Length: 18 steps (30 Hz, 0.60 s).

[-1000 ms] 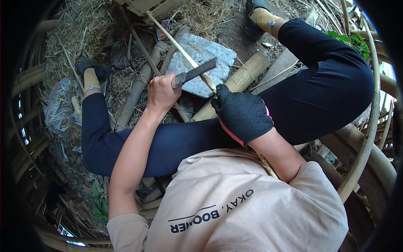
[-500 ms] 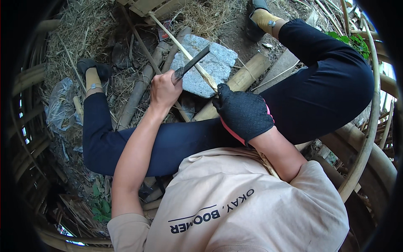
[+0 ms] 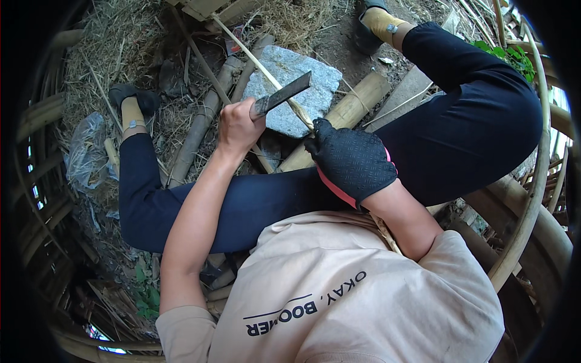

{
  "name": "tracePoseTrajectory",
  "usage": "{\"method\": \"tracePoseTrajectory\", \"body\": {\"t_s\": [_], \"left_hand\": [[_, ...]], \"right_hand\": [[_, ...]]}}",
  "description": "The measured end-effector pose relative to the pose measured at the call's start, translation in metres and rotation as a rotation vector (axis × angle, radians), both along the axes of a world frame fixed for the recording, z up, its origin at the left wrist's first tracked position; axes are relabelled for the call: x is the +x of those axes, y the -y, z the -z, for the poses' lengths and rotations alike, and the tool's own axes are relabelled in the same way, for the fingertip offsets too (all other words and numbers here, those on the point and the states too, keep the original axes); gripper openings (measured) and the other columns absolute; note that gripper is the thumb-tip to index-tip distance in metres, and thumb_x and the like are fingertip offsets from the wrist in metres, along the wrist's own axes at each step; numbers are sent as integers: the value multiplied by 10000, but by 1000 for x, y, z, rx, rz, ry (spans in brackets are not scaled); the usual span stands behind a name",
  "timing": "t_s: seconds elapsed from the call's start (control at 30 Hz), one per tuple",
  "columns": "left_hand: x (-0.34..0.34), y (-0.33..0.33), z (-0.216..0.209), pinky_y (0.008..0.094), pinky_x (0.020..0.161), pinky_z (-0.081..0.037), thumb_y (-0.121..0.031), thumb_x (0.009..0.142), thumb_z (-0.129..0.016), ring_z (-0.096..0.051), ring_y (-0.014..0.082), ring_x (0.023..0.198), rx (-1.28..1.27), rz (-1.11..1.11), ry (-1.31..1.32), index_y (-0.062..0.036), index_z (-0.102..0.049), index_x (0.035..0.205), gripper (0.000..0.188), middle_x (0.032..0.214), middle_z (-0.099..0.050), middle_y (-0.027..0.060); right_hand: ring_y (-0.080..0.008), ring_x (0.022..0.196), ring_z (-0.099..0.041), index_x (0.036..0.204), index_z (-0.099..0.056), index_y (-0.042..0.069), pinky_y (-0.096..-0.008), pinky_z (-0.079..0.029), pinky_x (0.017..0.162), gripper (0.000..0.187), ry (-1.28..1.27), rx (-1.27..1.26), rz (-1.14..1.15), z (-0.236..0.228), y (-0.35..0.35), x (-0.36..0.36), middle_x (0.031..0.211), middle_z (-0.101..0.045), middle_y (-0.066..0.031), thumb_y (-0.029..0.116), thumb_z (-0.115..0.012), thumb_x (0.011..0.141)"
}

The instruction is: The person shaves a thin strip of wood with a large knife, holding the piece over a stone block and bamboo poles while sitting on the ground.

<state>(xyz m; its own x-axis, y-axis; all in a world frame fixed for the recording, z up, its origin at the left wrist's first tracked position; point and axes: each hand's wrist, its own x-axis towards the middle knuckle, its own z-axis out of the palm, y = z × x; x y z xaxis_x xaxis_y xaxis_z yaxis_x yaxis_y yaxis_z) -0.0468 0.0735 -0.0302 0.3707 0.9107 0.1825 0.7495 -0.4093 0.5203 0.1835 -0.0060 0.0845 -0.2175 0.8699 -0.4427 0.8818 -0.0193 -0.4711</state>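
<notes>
My bare left hand is closed round the handle end of a dark, straight-bladed knife. The blade slants up to the right and crosses over a long pale, peeled stick. My right hand, in a black textured glove with a pink edge, grips that stick near its lower part. The stick runs from the top of the view, past a rough grey stone block, into the glove. A further length of it shows below my right forearm, against my shirt. Fingers of the gloved hand are partly hidden.
Bamboo pieces and wooden poles lie round the stone. Dry straw covers the ground at left, with a clear plastic bag. A curved bamboo frame stands close at right. My legs are spread on both sides.
The knife has shifted slightly right along the stick, nearer my gloved hand, and more of its flat side shows. My right hand keeps its hold on the stick, nearly unmoved.
</notes>
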Motion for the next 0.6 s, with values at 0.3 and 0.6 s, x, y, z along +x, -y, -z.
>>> {"method": "tracePoseTrajectory", "body": {"t_s": [0.3, 0.6], "left_hand": [[-3, -2, -9, 518, 602, -493, -127, 872, -622, -628, 467, 683, -39, 4, -27, -27, -552, 733, 186, 678, -604, 224], [-9, -4, -15, 518, 621, -503, -116, 854, -626, -637, 469, 712, -73, -6, -88, -20, -582, 749, 149, 703, -621, 231]], "right_hand": [[-419, 791, -704, 1108, -627, 60, -534, -547, 726, 334, -53, -56, 14, 6, 0, 1, 825, -709, -223, 370, -574, 995], [-412, 766, -711, 1075, -612, 31, -526, -556, 702, 295, -60, -25, -12, 2, -1, 0, 805, -706, -225, 305, -556, 981]]}}
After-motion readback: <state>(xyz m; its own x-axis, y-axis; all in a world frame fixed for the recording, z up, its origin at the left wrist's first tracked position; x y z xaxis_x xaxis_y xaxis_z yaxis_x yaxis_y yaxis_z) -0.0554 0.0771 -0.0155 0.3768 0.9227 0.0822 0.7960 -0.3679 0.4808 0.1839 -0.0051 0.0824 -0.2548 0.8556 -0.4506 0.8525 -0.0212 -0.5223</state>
